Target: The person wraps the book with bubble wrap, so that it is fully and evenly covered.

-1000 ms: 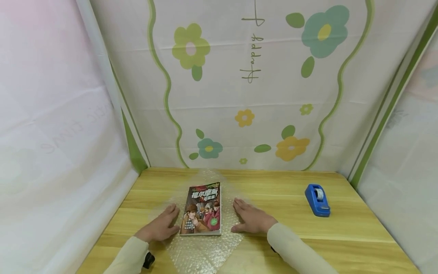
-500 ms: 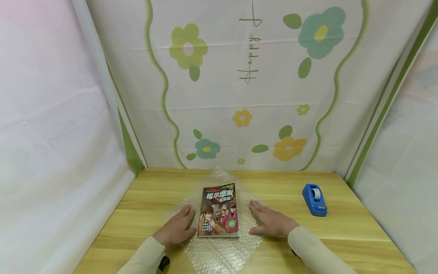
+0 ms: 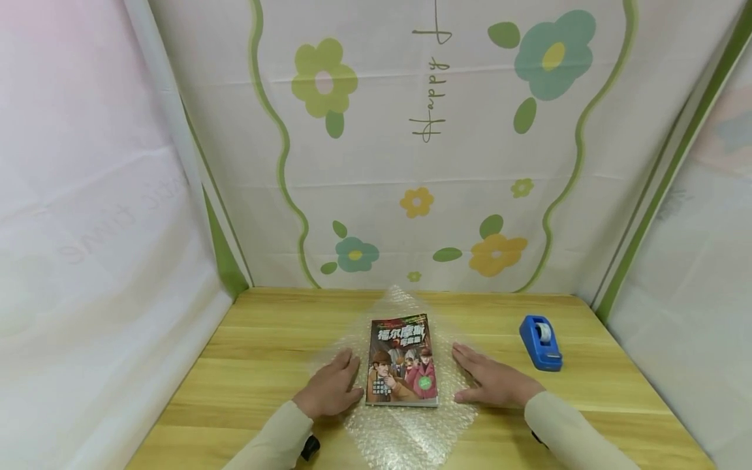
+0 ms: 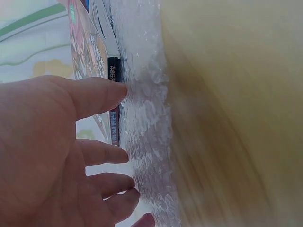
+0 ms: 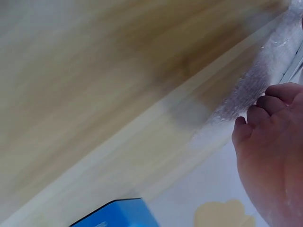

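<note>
A book (image 3: 402,362) with a colourful illustrated cover lies face up on a sheet of clear bubble wrap (image 3: 405,434), which is turned cornerwise on the table. My left hand (image 3: 331,386) rests on the wrap just left of the book, fingers extended. In the left wrist view its thumb and fingertips (image 4: 118,156) touch the wrap beside the book's spine (image 4: 113,71). To the right of the book, my right hand (image 3: 496,380) rests on the wrap with its fingers stretched forward. Its fingertips (image 5: 241,124) meet the wrap in the right wrist view.
A blue tape dispenser (image 3: 540,343) with a roll of clear tape stands to the right on the wooden table (image 3: 264,365). Behind the table hangs a white cloth (image 3: 364,163) with printed flowers, and further cloth walls close off both sides.
The bubble wrap and the book on it have slid to the right across the table, with both hands moving along beside the book. The tape dispenser has stayed in place.
</note>
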A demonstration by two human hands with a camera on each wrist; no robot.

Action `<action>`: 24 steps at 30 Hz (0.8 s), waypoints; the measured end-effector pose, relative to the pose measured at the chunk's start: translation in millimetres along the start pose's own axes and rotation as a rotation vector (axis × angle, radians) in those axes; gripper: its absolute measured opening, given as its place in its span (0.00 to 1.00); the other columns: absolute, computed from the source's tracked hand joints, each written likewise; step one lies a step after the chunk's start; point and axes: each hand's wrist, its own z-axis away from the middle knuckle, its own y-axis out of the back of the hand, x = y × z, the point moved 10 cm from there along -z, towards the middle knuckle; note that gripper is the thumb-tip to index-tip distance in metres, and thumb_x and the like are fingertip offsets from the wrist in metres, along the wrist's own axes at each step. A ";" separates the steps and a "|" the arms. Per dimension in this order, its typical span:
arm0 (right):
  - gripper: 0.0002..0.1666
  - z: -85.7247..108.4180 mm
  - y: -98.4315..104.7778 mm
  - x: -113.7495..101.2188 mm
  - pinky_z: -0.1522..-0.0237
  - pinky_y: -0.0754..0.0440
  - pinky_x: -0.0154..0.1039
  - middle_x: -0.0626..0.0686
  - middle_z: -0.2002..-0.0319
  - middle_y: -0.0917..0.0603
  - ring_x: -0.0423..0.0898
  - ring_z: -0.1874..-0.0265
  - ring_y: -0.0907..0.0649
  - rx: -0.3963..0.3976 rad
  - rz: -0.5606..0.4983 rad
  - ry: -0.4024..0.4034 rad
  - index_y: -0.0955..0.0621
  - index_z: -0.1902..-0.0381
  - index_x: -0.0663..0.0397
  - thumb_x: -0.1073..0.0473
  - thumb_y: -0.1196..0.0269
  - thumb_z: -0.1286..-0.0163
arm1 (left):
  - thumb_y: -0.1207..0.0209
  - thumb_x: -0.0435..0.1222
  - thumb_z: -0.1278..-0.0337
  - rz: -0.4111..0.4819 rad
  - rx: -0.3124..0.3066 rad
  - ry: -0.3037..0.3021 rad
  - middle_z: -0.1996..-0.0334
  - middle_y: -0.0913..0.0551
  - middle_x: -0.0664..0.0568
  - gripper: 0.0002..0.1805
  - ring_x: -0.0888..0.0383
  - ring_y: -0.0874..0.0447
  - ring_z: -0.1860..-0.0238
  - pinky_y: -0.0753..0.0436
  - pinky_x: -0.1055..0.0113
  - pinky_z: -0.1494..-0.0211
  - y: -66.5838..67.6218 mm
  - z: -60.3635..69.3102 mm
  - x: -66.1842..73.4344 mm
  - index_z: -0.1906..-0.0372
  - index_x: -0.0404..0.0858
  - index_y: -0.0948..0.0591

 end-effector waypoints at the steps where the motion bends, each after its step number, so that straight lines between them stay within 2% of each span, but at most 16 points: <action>1: 0.62 1.8 0.2 2.7 0.21 0.37 0.69 0.59 0.13 0.50 0.64 0.16 0.42 0.001 -0.003 -0.001 0.48 0.13 0.52 0.23 0.40 0.30 | 0.38 0.45 0.29 -0.001 0.002 -0.001 0.20 0.40 0.26 0.39 0.31 0.39 0.19 0.32 0.38 0.19 -0.4 -1.4 2.2 0.24 0.23 0.33; 5: 0.62 8.5 1.3 11.2 0.21 0.38 0.70 0.58 0.13 0.50 0.64 0.16 0.43 0.005 -0.023 -0.007 0.48 0.13 0.51 0.24 0.40 0.29 | 0.38 0.45 0.28 -0.010 0.000 -0.001 0.20 0.40 0.27 0.39 0.33 0.38 0.19 0.31 0.39 0.20 -3.0 -6.5 9.4 0.23 0.25 0.32; 13: 0.63 13.8 5.8 13.7 0.23 0.38 0.73 0.62 0.14 0.50 0.69 0.18 0.42 0.004 -0.037 -0.011 0.48 0.13 0.54 0.25 0.39 0.29 | 0.39 0.46 0.28 -0.003 -0.029 0.032 0.19 0.41 0.29 0.39 0.34 0.41 0.18 0.32 0.39 0.19 -5.4 -12.1 15.0 0.22 0.27 0.33; 24: 0.65 12.3 8.0 13.0 0.23 0.38 0.72 0.61 0.14 0.49 0.69 0.18 0.40 0.012 -0.051 -0.031 0.46 0.14 0.54 0.24 0.36 0.32 | 0.40 0.47 0.26 -0.010 -0.030 0.043 0.18 0.42 0.30 0.39 0.35 0.42 0.17 0.32 0.39 0.19 -6.5 -12.4 11.5 0.21 0.28 0.34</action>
